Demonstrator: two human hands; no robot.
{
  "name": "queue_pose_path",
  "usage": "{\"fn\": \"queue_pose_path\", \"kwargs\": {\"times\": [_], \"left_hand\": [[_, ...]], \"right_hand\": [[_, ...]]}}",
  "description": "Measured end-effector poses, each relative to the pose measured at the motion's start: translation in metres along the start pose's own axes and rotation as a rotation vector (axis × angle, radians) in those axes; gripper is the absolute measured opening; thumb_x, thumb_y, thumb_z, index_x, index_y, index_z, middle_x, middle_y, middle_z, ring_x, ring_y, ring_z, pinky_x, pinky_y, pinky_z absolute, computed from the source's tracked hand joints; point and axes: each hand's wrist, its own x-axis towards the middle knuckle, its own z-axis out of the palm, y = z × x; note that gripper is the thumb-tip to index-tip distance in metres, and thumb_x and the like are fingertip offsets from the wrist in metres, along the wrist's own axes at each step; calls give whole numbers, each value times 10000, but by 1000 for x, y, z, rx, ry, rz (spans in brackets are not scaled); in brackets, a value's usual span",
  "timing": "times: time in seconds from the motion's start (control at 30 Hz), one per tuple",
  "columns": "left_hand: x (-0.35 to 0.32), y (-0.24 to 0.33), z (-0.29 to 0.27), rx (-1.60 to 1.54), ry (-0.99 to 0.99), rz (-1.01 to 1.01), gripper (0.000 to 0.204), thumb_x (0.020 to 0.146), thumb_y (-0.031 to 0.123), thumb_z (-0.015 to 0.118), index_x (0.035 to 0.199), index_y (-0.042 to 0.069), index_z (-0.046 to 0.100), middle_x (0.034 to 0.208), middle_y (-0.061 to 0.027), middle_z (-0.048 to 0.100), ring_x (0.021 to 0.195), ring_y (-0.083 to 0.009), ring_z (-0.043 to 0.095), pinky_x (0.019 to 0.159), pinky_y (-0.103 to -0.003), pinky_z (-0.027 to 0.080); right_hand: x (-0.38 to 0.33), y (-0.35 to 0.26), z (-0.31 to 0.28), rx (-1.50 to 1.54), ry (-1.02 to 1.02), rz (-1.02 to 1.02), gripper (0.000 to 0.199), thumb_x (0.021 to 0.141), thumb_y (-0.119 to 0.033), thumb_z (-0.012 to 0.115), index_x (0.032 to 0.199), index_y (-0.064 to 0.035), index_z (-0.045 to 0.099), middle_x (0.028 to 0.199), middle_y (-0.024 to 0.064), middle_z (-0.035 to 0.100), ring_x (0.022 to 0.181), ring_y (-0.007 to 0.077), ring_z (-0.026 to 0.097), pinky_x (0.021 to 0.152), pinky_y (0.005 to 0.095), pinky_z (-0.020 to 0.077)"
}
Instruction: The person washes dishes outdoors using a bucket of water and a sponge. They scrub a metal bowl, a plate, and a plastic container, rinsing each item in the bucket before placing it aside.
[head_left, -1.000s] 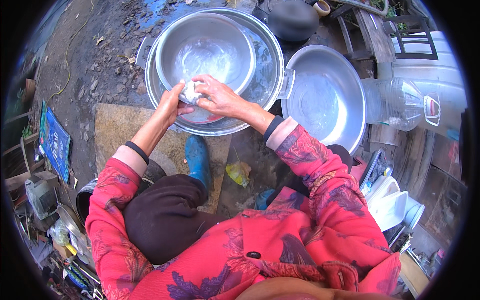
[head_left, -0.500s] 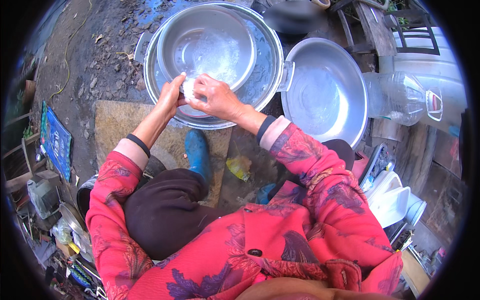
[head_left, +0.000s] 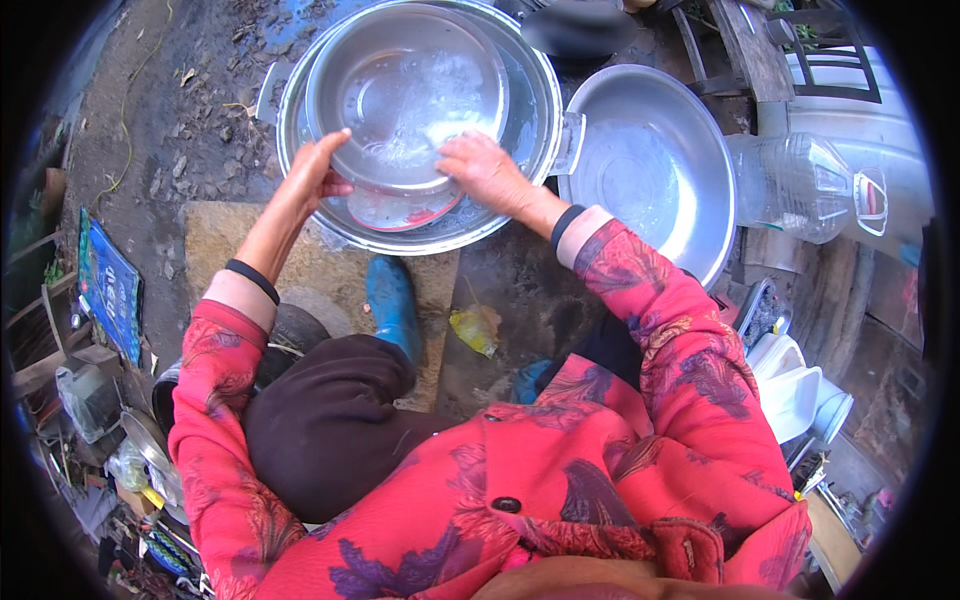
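Observation:
A shiny metal bowl [head_left: 405, 90] with a little water in it sits inside a wider metal basin [head_left: 520, 95] that has side handles. My left hand [head_left: 318, 168] grips the bowl's near-left rim. At the near-right rim, my right hand [head_left: 482, 170] has its fingers curled over the edge. Under the bowl, a red-rimmed dish [head_left: 405, 215] shows in the basin. Both my sleeves are red and patterned.
A second wide metal pan [head_left: 650, 160] lies to the right of the basin, with a clear plastic jug [head_left: 800, 185] beyond it. A blue boot [head_left: 392, 300] and a yellow wrapper [head_left: 475, 328] rest by a stone slab [head_left: 240, 240] on muddy ground. Clutter lines both sides.
My hands were together, holding a small white thing over the basin's near rim. They have moved apart onto the bowl's rim, and the white thing is out of sight.

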Motion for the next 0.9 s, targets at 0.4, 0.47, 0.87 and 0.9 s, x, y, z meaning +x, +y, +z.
{"fn": "queue_pose_path", "kwargs": {"times": [0.4, 0.47, 0.87, 0.9], "left_hand": [[2, 17, 16, 114, 186, 293, 521, 731, 99, 547, 1236, 62, 425, 840, -95, 591, 532, -170, 589, 357, -275, 488], [5, 24, 4, 117, 199, 319, 515, 719, 88, 542, 1224, 62, 441, 831, -98, 596, 553, -162, 596, 352, -271, 470], [7, 11, 22, 59, 248, 474, 529, 695, 64, 569, 1215, 40, 477, 896, -111, 605, 611, -173, 600, 397, -283, 479], [9, 14, 15, 124, 256, 429, 507, 697, 67, 568, 1198, 36, 495, 870, -111, 611, 588, -167, 595, 399, -283, 475]], "right_hand": [[50, -60, 27, 176, 291, 133, 219, 789, -74, 529, 1001, -80, 582, 847, 105, 615, 814, 258, 634, 677, 362, 519], [27, -22, 13, 70, 218, 37, 208, 787, -76, 530, 986, -81, 591, 831, 104, 614, 804, 263, 634, 676, 363, 518], [53, -66, 30, 354, 372, 171, 235, 789, -64, 539, 1019, -70, 586, 967, 109, 630, 866, 299, 623, 732, 401, 518], [48, -63, 28, 361, 369, 139, 242, 788, -61, 535, 1025, -70, 584, 976, 105, 629, 872, 299, 622, 737, 403, 518]]}}
